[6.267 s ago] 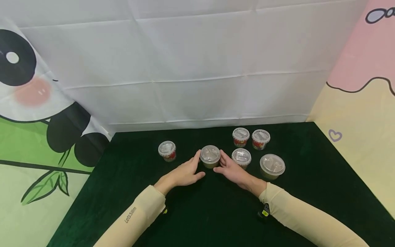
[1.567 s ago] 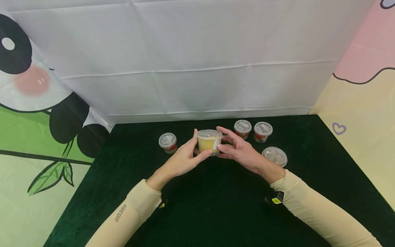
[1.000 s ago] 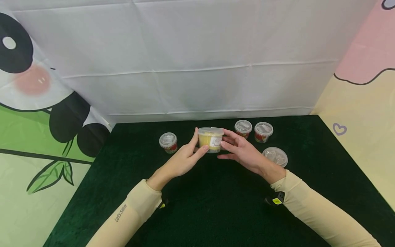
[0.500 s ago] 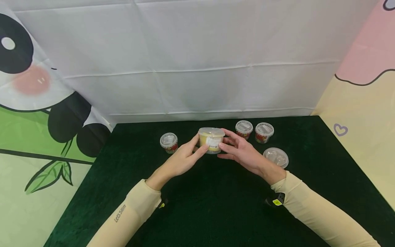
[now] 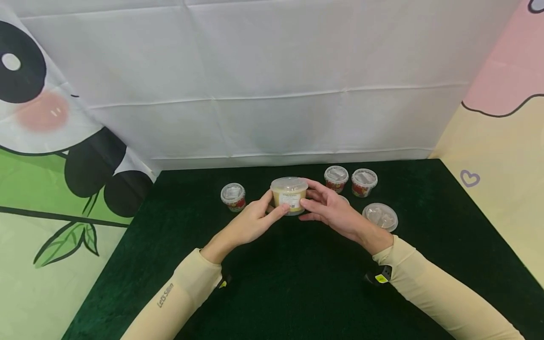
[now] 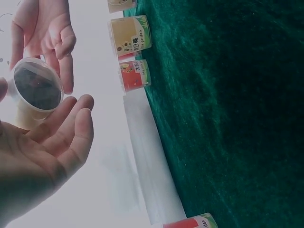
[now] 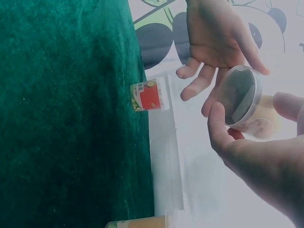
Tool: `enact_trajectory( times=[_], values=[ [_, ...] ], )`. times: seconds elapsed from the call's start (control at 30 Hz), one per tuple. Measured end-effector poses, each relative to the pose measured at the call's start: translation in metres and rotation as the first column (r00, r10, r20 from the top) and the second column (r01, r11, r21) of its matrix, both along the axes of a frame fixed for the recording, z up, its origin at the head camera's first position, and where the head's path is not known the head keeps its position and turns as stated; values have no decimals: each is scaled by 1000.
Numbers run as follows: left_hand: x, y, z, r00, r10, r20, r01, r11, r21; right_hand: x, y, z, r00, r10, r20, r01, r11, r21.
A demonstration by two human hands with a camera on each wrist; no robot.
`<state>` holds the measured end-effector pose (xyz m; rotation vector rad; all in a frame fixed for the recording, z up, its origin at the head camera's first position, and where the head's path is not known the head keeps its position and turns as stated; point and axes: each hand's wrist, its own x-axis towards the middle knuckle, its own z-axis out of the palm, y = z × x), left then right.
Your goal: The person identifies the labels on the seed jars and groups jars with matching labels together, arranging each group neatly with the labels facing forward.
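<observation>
In the head view, a clear lidded plastic cup with yellow sides and a white printed label is held up over the table. My left hand grips its left side, thumb in front. My right hand holds the right side between thumb and fingers. Both wrist views look at the cup from below: its round base is see-through, with something dark inside. Also in the right wrist view, a pale strip lies across the dark base.
A small red-labelled cup stands left on the dark green cloth. Two more small cups, one beside the other, stand back right. A larger lidded cup is partly behind my right wrist; another lid edge peeks past that hand.
The cup stood on the cloth between my hands at first; it is now lifted. It has been turned, bringing its label to the front, and has just dipped slightly, showing more lid.
</observation>
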<state>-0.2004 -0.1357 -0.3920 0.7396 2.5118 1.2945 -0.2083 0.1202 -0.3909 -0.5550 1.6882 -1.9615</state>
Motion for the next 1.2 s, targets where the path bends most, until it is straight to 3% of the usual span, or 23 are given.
enact_trajectory(
  times=[0.3, 0.83, 1.0, 1.2],
  values=[
    [0, 0, 2, 1000, -28, 13, 27, 998, 53, 1, 0, 2, 999, -37, 33, 38, 999, -6],
    [0, -4, -1, 1000, 3, -19, -3, 1000, 22, -1, 1, -3, 997, -73, 6, 73, 997, 26],
    [-1, -4, -2, 999, 27, -29, -27, 1000, 3, -1, 0, -4, 993, -110, -33, 112, 990, 85],
    [0, -2, -1, 999, 24, -26, -24, 1000, -3, 0, -3, -4, 992, -99, -79, 107, 988, 113]
  ],
)
